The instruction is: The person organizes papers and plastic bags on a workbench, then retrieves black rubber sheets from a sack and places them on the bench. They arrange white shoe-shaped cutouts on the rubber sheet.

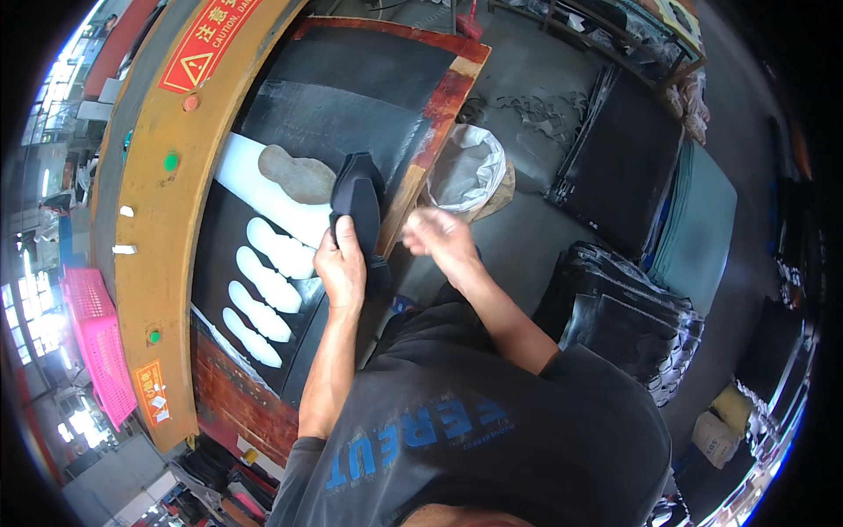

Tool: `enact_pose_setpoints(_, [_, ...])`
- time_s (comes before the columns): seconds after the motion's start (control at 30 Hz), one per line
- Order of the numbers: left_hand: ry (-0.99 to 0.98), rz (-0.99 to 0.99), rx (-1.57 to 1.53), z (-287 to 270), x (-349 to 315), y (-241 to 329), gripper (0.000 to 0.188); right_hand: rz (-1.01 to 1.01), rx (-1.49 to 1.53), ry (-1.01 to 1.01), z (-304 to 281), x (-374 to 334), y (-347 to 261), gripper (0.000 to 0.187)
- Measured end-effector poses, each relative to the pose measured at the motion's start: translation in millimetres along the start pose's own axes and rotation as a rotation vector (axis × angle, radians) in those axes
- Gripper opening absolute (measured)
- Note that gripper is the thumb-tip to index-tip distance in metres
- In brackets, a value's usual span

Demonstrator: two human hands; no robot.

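My left hand [344,266] is closed around a stack of black foam pieces [357,198], long and rounded like insoles, with the thumb lying on top. The stack is held over the right edge of a black work board [325,66]. To its right my right hand [437,235] hangs in the air beside the board, its fingers curled and smeared by motion. On the board lies a white sheet [241,167] with a grey-brown insole-shaped area [297,174] in it. Several white insole-shaped pieces [279,249] lie in a row nearer me.
A yellow machine beam [158,220] with green buttons crosses the left side. Just beyond my right hand stands an open white sack [467,167]. Stacks of black sheets [615,167], green sheets [698,220] and black cut material [623,307] are at the right. A pink basket [95,329] is far left.
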State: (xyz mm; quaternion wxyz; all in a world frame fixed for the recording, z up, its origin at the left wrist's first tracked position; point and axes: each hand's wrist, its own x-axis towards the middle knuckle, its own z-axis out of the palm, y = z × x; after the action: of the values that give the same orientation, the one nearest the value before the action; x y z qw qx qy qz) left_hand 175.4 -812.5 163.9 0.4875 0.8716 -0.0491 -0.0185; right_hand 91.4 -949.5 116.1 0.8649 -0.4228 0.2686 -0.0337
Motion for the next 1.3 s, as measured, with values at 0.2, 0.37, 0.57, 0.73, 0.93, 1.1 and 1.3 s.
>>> enact_pose_setpoints(0.2, [-0.285, -0.012, 0.142, 41, -11, 2, 0.048, 0.073, 0.346, -0.034, -25, 9, 2, 0.021])
enact_pose_setpoints(0.37, [-0.279, -0.422, -0.147, 52, 26, -7, 0.056, -0.013, 0.17, -0.35, -53, -2, -3, 0.021])
enact_pose_setpoints(0.57, [0.029, -0.507, -0.327, -21, 88, -6, 0.055, -0.133, 0.392, -0.104, -135, -4, -11, 0.011])
enact_pose_setpoints(0.73, [0.137, -0.587, -0.648, -81, 64, -11, 0.047, -0.269, -0.014, 0.394, -221, 92, -18, 0.022])
enact_pose_setpoints(0.93, [0.149, -0.543, -1.051, -132, 1, -39, 0.032, -0.08, -0.488, 0.388, -293, 218, 46, 0.031])
enact_pose_setpoints(1.1, [0.247, -0.492, -1.032, -235, -73, -100, 0.04, 0.65, -0.753, -0.093, -324, 208, 104, 0.038])
enact_pose_setpoints(1.3, [0.598, -0.681, 0.545, -436, -174, -229, 0.046, 0.771, -0.835, -0.075, -289, 110, 148, 0.014])
